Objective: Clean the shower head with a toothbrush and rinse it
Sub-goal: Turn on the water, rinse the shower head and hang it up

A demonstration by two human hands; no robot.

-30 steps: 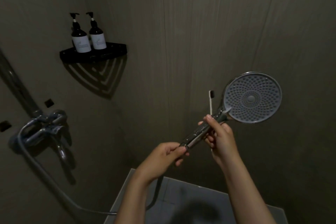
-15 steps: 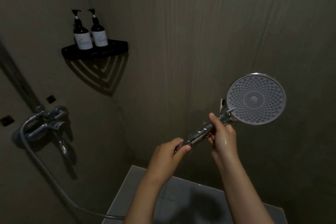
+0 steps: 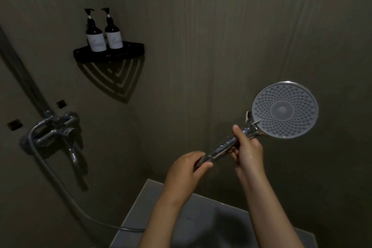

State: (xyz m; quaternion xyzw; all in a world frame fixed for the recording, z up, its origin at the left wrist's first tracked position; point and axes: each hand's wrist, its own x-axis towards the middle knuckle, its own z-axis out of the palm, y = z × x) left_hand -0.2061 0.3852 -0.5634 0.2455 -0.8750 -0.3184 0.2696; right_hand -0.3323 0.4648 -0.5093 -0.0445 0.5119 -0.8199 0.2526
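Note:
A round shower head [image 3: 284,109] with a grey nozzle face points toward me at the right. Its chrome handle [image 3: 221,148] slants down to the left. My left hand [image 3: 187,169] grips the handle's lower end. My right hand [image 3: 249,151] is curled round the upper handle just below the head, thumb on top. Only the pale tip of the toothbrush [image 3: 248,115] shows, poking up behind the handle's neck beside my right hand; the rest of it is hidden.
The grey hose [image 3: 66,193] loops from the chrome mixer tap [image 3: 54,133] on the left wall to below my arms. A black corner shelf [image 3: 128,54] carries two dark pump bottles [image 3: 96,40]. Grey floor tiles [image 3: 201,217] lie below.
The shower head has shifted slightly right. The toothbrush, which stood well clear above my right hand, has sunk until only its tip shows. Both hands keep their grip.

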